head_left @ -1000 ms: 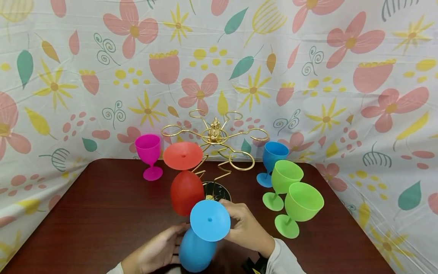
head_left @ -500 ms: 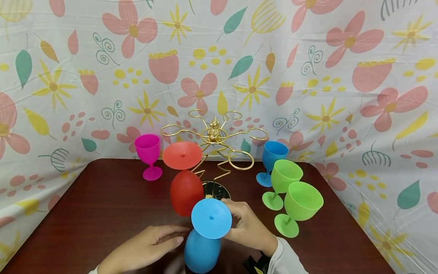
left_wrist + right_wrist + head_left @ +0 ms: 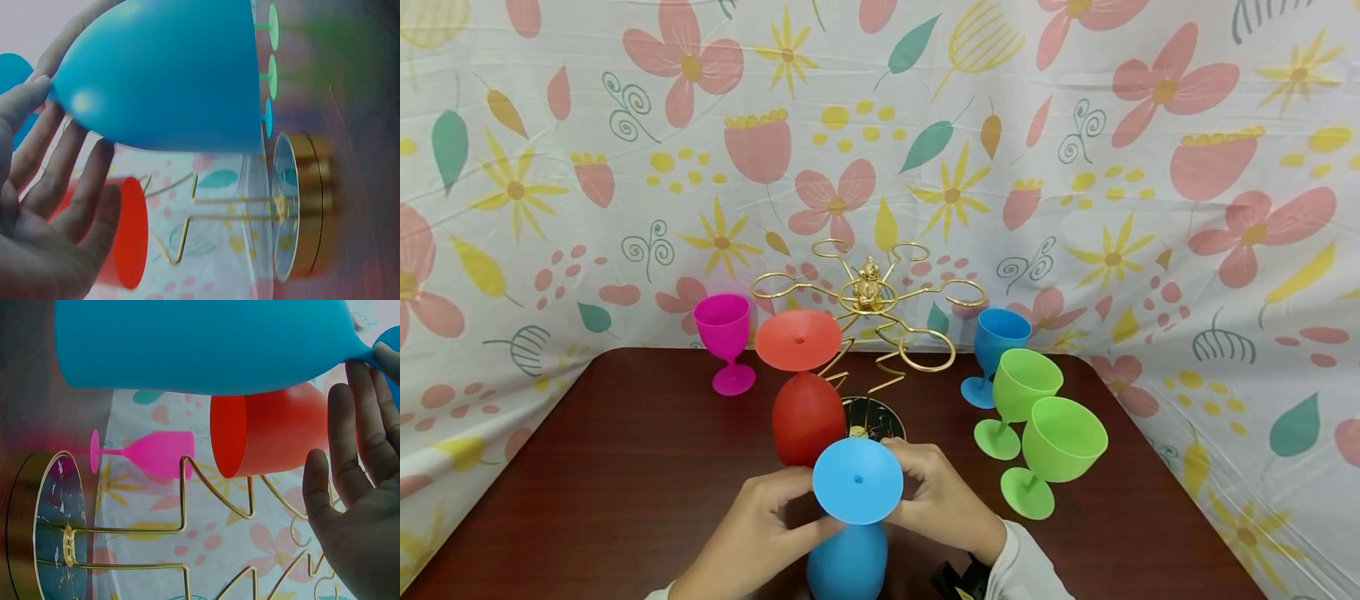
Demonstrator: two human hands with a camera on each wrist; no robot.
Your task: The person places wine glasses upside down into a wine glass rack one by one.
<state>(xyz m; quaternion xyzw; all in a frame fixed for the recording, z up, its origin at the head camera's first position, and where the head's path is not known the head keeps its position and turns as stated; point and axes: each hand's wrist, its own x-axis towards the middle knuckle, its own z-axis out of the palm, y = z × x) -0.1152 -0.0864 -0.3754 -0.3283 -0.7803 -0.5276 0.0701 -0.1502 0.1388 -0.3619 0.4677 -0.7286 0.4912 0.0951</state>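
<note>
A blue goblet (image 3: 847,567) is upside down in front of me, its round foot on top. My left hand (image 3: 758,527) pinches its stem between thumb and fingers, just below the foot. From the other side my right hand (image 3: 942,498) pinches the same stem. The left wrist view shows the goblet's bowl (image 3: 169,75) raised, with its rim toward the table. Just beyond it a red goblet (image 3: 807,421) hangs upside down on a gold wire rack (image 3: 868,296) with looped arms. The right wrist view shows the red bowl (image 3: 275,434) clear of the table.
The rack's round base (image 3: 880,417) stands on the dark wooden table (image 3: 647,450). A magenta goblet (image 3: 724,325) is upright at the back left. On the right stand another blue goblet (image 3: 1000,337) and two green goblets (image 3: 1026,385). A flowered cloth (image 3: 880,150) hangs behind.
My left hand has left the side of the blue bowl and come up to pinch the stem. My right hand has stayed on the stem, and the goblet has shifted only slightly.
</note>
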